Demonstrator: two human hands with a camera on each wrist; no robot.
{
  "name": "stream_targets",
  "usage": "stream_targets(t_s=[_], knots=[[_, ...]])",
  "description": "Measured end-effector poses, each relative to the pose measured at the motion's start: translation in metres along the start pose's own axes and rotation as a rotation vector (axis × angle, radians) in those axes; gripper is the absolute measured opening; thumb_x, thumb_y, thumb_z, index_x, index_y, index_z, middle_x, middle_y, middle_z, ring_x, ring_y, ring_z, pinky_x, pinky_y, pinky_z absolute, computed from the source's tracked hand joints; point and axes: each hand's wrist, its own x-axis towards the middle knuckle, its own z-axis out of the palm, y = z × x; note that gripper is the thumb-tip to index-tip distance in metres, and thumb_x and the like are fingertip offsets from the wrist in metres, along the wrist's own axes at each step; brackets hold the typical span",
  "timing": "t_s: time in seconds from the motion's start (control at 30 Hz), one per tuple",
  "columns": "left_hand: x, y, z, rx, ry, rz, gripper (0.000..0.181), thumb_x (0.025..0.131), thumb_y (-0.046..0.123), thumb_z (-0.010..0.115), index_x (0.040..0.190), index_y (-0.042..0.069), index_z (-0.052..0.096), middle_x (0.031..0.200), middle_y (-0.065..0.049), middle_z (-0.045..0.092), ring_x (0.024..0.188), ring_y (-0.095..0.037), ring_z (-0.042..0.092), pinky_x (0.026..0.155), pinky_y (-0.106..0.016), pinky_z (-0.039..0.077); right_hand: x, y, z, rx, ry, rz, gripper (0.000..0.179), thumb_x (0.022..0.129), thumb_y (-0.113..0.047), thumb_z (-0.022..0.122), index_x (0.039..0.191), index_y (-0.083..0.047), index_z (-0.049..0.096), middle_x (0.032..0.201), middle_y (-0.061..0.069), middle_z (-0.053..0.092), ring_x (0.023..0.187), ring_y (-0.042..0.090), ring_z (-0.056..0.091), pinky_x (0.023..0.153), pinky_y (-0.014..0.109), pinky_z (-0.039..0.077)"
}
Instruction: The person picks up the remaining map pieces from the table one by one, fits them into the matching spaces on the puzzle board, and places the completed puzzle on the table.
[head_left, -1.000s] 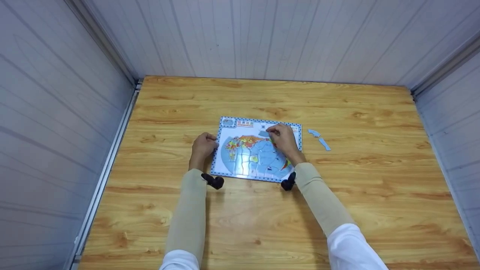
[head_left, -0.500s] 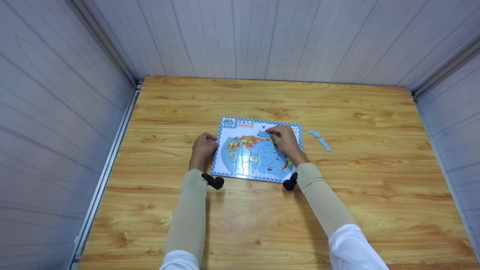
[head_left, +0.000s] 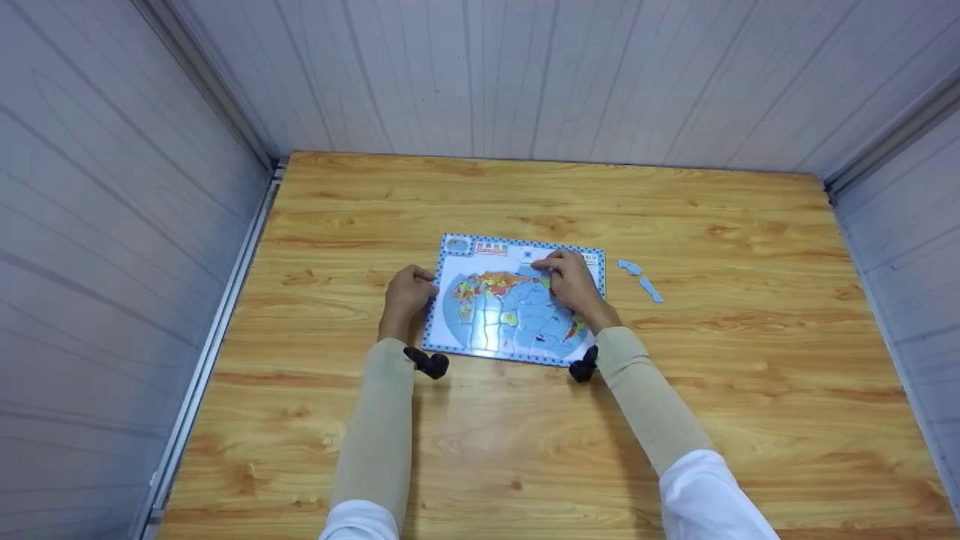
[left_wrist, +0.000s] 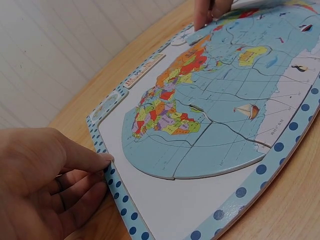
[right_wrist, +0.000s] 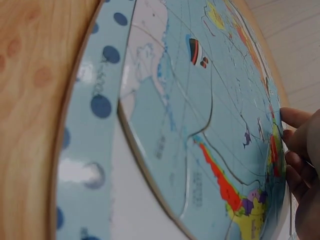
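Observation:
A world-map jigsaw puzzle board (head_left: 429, 330) with a blue dotted border lies flat on the table, most of its oval filled with pieces. My left hand (head_left: 409, 291) holds the board's left edge; in the left wrist view the thumb (left_wrist: 95, 160) lies on the border and the other fingers curl beside it. At the top of the map, my right hand (head_left: 574, 281) touches a light-blue puzzle piece (head_left: 528, 271) with an outstretched index finger. The right wrist view shows the right hand's other fingers (right_wrist: 296, 167) bent, and that piece is not clear there.
Two loose light-blue puzzle pieces, one curved (head_left: 628, 267) and one long and narrow (head_left: 650, 289), lie right of the board on the wooden table (head_left: 750, 337). Pale panel walls (head_left: 480, 82) stand at the back and both sides. A black wrist camera (head_left: 427, 363) hangs at each cuff.
My right fingertips, earlier pinching the light-blue piece above the map, now rest on it with the index finger stretched out. The piece has shifted slightly down. My left hand stays put.

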Motion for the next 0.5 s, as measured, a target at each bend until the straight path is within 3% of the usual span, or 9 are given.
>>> stream_targets(t_s=[0.2, 0.5], knots=[[-0.001, 0.0001, 0.0, 0.01, 0.003, 0.017, 0.024, 0.09, 0.011, 0.057, 0.113, 0.008, 0.058, 0.11, -0.011, 0.058, 0.1, -0.023, 0.055, 0.085, -0.035, 0.046, -0.0019, 0.0006, -0.0026, 0.035, -0.006, 0.033, 0.049, 0.089, 0.012, 0.036, 0.111, -0.013, 0.071, 0.113, 0.007, 0.056, 0.114, 0.026, 0.044, 0.098, 0.044, 0.036], [0.0002, -0.0009, 0.0001, 0.029, 0.006, 0.034, 0.023, 0.09, 0.01, 0.056, 0.112, 0.007, 0.058, 0.107, -0.01, 0.057, 0.096, -0.022, 0.053, 0.081, -0.033, 0.045, -0.0071, 0.0027, -0.0042, 0.123, 0.043, 0.019, 0.039, 0.091, 0.007, 0.04, 0.113, -0.01, 0.069, 0.117, 0.008, 0.058, 0.115, 0.025, 0.045, 0.099, 0.045, 0.036]])
